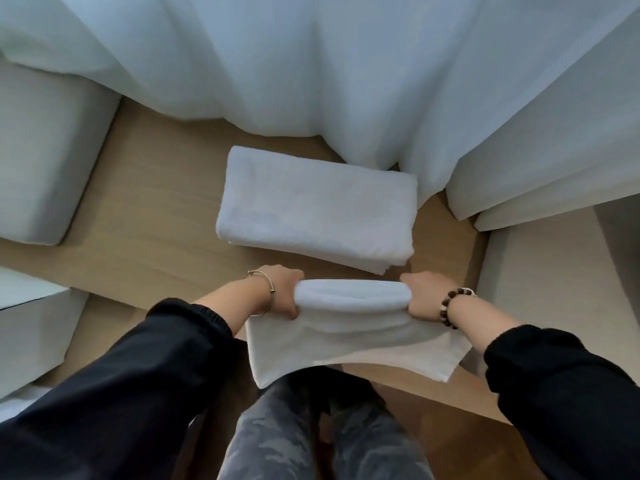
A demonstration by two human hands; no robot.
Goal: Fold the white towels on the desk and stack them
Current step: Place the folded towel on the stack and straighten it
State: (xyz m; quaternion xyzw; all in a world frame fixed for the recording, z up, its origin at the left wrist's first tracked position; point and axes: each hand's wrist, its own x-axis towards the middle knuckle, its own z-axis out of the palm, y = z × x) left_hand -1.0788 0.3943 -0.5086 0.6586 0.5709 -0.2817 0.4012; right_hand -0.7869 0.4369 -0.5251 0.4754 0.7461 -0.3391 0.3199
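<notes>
A white towel is held at the near edge of the wooden desk, between the two hands. Its upper portion is doubled over into a rounded fold, and the remaining layers hang below the fold, over the desk edge and in front of the person's grey camouflage trousers.

The left end of the fold is grasped by the left hand, with the fingers curled round the cloth. The right end is grasped in the same way by the right hand; the fingertips of both hands are hidden behind the fabric. A thin metal bangle is worn on the left wrist and a beaded bracelet on the right wrist. Both forearms are covered by black sleeves.

A folded towel pile is located on the desk just beyond the held towel, apart from it. Layered edges are visible at its near right corner (the number of towels in the pile cannot be determined).

The far side of the desk is bordered by a white curtain, whose hem rests on the desk surface beside the pile. Pale upholstered blocks are positioned at the left and right of the desk.
</notes>
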